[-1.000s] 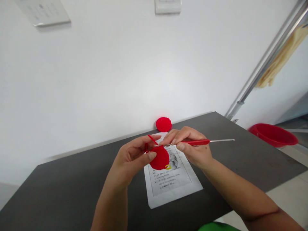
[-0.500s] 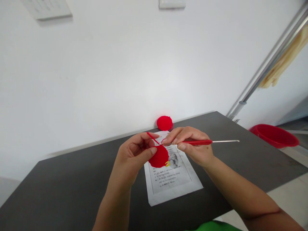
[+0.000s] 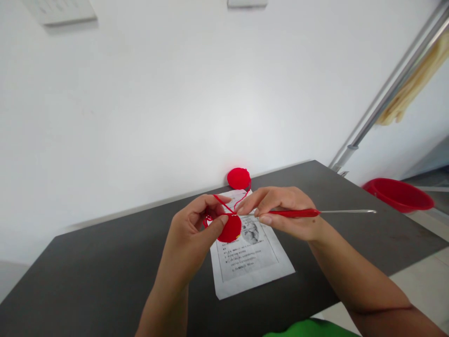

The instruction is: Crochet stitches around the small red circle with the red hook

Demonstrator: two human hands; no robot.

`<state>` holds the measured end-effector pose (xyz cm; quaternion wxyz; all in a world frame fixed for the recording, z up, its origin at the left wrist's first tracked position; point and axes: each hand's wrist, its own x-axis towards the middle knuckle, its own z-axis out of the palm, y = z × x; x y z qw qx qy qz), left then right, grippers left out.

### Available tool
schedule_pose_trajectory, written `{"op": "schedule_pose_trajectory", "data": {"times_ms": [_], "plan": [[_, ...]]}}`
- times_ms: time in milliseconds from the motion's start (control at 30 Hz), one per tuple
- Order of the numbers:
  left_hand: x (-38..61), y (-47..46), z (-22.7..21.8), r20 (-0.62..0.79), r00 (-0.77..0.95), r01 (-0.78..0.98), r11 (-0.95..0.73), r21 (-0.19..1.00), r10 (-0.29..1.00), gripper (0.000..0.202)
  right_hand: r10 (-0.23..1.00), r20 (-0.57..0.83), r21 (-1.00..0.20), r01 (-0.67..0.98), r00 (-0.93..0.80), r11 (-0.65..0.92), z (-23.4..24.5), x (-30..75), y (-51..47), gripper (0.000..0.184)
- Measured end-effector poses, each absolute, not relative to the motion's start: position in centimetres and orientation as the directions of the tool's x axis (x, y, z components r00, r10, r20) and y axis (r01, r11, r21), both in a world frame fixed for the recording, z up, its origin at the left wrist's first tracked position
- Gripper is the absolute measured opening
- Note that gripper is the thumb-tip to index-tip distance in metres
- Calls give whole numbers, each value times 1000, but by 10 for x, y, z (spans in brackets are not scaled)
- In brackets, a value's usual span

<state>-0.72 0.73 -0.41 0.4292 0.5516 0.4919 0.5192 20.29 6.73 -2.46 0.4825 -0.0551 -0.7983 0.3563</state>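
My left hand (image 3: 196,229) pinches a round red crocheted piece (image 3: 229,229) between thumb and fingers, with red yarn (image 3: 224,203) looped over the fingers. My right hand (image 3: 284,213) is closed on a crochet hook (image 3: 315,213) with a red handle; its metal tail points right and its tip meets the top edge of the red piece. Both hands hover above a printed paper sheet (image 3: 250,267) on the dark table (image 3: 87,276). A strand of yarn runs back to a red yarn ball (image 3: 239,178) by the wall.
The white wall stands right behind the table. A red basin (image 3: 398,194) sits on the floor at the right, beside a slanted metal pole (image 3: 382,98). The table's near edge runs at lower right, with a green garment (image 3: 308,327) below.
My right hand has drawn the hook to the right, so its tail reaches farther out. The red piece sits more tucked behind my left thumb, and more yarn strands show above it.
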Motion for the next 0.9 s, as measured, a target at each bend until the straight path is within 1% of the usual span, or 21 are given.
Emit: {"op": "schedule_pose_trajectory", "data": {"times_ms": [100,200,300,367,433,533,600,700,767,800,867,900], "plan": [[-6,6,-7,218,-25,199,-209,958,976,11,418,722,-577,-147,-552,803,-21,203,65,8],[-4,6,-8,325,0,304,-309,901,946,16,394,706,-496,-14,-589,868,-17,203,62,12],[-1,5,-8,428,15,372,-403,836,903,16,339,726,-406,24,-599,913,-16,201,60,12],[2,4,-8,470,23,406,-438,802,883,16,303,748,-352,33,-590,935,-19,198,59,10],[5,2,-9,483,33,432,-448,783,875,17,293,772,-310,68,-565,948,-24,193,58,10],[7,-1,-9,468,5,441,-422,792,884,13,278,827,-268,92,-488,959,-31,185,60,7],[7,-2,-9,444,-53,452,-375,810,895,11,228,871,-222,65,-435,973,-35,181,63,3],[6,-1,-8,400,-128,462,-303,834,907,21,140,912,-126,61,-386,990,-39,180,67,9],[5,2,-7,354,-145,386,-276,880,924,24,131,915,-108,81,-381,991,-40,181,69,14],[5,5,-6,315,-143,307,-261,915,938,24,139,913,-116,82,-384,990,-40,181,70,16],[5,10,-6,203,-115,68,-196,978,972,27,158,903,-144,65,-399,987,-38,183,71,18],[6,14,-6,147,-76,-63,-152,986,986,29,166,900,-159,50,-404,986,-38,184,72,19]]}}
